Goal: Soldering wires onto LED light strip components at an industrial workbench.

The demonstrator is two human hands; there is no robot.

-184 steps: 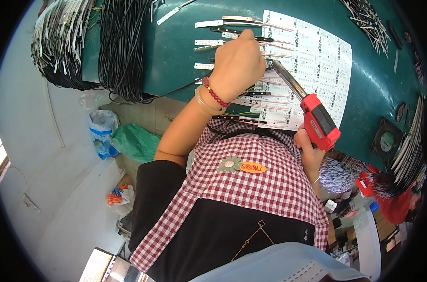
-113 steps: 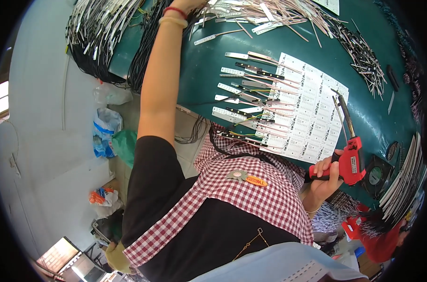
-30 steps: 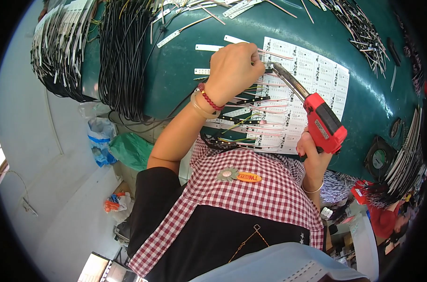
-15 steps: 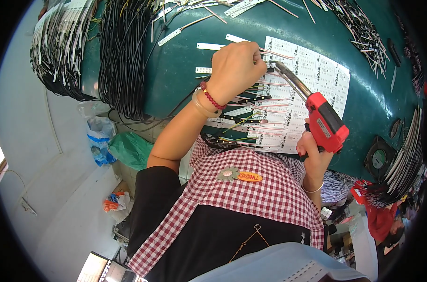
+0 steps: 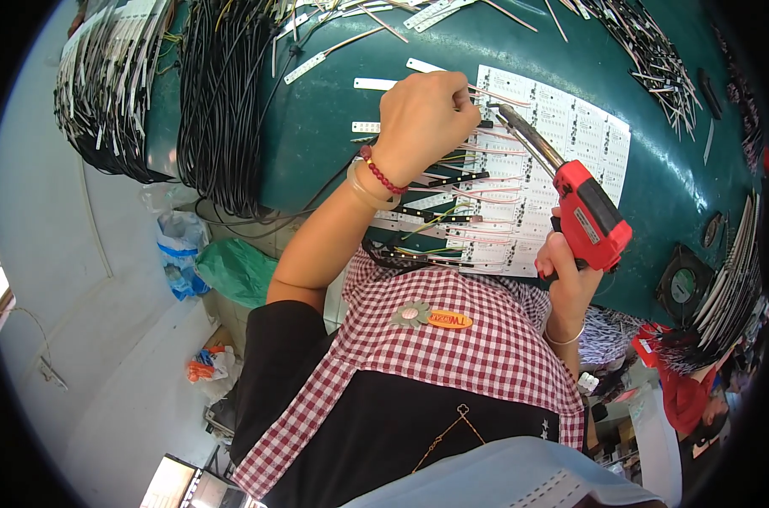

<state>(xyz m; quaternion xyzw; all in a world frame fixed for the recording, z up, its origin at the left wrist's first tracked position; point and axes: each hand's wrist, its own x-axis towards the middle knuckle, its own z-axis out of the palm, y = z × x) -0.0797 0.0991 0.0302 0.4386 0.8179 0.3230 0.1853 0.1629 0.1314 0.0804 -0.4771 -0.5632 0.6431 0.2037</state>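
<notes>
My left hand (image 5: 427, 114) is closed in a pinch above the left edge of a white printed sheet or circuit panel (image 5: 592, 140). What its fingertips hold is hidden. In my right hand (image 5: 568, 275) is a red and black soldering gun (image 5: 593, 216). Its metal tip points up and left, close to my left fingertips. Thin pink and white wires (image 5: 498, 190) lie across the panel's left part. Beside and below my left hand are black strips (image 5: 459, 179) and white strips (image 5: 374, 84), some with wires attached.
Black cables (image 5: 219, 110) and wired white strips (image 5: 113, 80) hang over the green table's left edge. More wired strips (image 5: 655, 72) lie at the far right. A small black fan (image 5: 682, 286) sits at the right edge, near a bundle of leads (image 5: 731, 279).
The soldering gun has shifted slightly up and to the right, with its tip a little higher. My left hand has moved only slightly, up and left.
</notes>
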